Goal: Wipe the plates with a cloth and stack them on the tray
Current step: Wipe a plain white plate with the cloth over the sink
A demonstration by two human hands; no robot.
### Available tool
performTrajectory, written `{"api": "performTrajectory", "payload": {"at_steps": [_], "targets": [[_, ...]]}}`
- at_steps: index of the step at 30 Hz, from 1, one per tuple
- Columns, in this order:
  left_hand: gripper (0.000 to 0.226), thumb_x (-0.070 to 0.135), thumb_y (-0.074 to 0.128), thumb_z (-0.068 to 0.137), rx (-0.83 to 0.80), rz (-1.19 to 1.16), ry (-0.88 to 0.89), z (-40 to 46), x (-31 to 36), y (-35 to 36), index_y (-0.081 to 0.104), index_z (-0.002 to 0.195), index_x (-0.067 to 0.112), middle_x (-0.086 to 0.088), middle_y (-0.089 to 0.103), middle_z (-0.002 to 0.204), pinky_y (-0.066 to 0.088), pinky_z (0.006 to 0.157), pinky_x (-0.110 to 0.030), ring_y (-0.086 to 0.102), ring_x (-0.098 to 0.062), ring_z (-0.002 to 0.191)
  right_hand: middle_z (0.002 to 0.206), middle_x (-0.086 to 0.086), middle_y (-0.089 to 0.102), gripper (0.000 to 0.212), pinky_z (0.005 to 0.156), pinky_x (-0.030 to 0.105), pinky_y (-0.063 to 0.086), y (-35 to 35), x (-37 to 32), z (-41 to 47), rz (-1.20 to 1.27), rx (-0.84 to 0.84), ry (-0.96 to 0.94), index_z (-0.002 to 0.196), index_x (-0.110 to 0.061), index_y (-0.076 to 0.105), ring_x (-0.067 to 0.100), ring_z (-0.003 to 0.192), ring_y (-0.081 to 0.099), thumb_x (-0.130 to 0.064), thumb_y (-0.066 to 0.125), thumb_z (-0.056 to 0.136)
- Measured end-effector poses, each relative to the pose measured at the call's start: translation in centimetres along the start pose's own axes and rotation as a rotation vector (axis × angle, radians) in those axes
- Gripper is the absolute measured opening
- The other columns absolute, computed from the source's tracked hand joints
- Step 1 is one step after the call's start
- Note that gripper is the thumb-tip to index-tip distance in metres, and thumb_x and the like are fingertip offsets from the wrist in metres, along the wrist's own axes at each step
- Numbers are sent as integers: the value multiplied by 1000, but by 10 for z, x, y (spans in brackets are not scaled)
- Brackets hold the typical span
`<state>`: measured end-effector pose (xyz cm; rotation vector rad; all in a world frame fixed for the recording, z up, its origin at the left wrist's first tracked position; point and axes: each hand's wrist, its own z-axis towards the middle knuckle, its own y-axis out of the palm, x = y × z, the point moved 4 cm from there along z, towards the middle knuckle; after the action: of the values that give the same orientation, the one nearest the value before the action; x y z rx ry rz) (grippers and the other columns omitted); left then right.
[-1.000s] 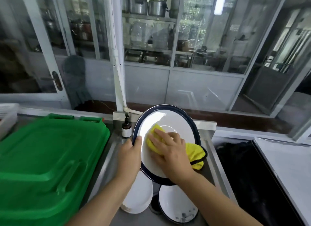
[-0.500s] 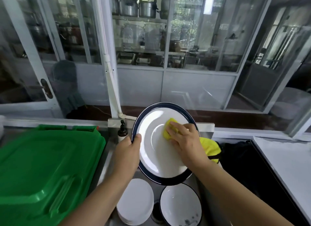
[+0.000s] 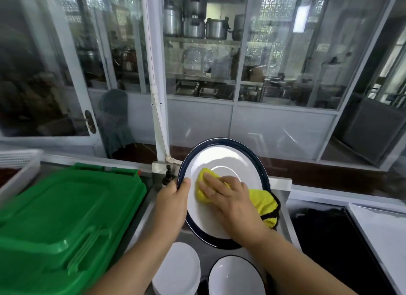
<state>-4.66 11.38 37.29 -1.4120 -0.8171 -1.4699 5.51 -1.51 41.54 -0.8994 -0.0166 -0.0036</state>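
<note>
Plate (image 3: 222, 160) rim behind right hand (image 3: 230, 198)

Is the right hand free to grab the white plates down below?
Probably not yet: the right hand presses the yellow cloth on the dark-rimmed oval plate, above the white plate stack.

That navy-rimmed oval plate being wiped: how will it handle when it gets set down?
The oval plate looks rigid and glossy, so probably slick and breakable. The left hand grips only its rim, so it may swing. The yellow cloth droops, clearly floppy.
</note>
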Motion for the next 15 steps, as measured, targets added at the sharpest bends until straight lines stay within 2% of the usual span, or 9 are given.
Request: {"api": "performTrajectory", "payload": {"at_steps": [2,5,10,13,15], "targets": [[40,67,45,67,5,15,3,-5,4,2,65,77,34,6,65,62,52,71,-42,61,-22,65,141,1,49,49,76,41,46,-9,22,17,-30,56,146,130,-16,58,34,101,57,-9,63,83],[41,66,47,64,11,-37,-32,-14,7,6,67,77,33,2,69,69,55,75,-46,67,-25,74,140,0,50,48,78,43,40,-18,42,34,-13,120,309,130,-15,59,37,104,53,-4,66,83],[38,65,51,68,19,-132,-28,-20,15,6,70,81,36,7,71,71,53,74,-41,67,-22,76,131,2,59,48,75,43,45,-11,-6,32,125,129,95,129,-15,57,34,103,55,-12,60,81],[33,62,52,72,20,-182,-32,-24,15,4,72,86,40,5,74,80,55,78,-40,69,-18,83,114,-1,62,46,74,43,45,-8,-22,19,277,125,116,123,-11,55,29,99,54,-18,48,78],[32,62,52,73,35,-190,-31,-27,15,2,72,85,41,6,74,79,55,76,-37,69,-16,82,111,-4,61,43,77,39,43,-8,-24,9,340,108,121,118,-11,58,24,98,53,-17,51,76]]}}
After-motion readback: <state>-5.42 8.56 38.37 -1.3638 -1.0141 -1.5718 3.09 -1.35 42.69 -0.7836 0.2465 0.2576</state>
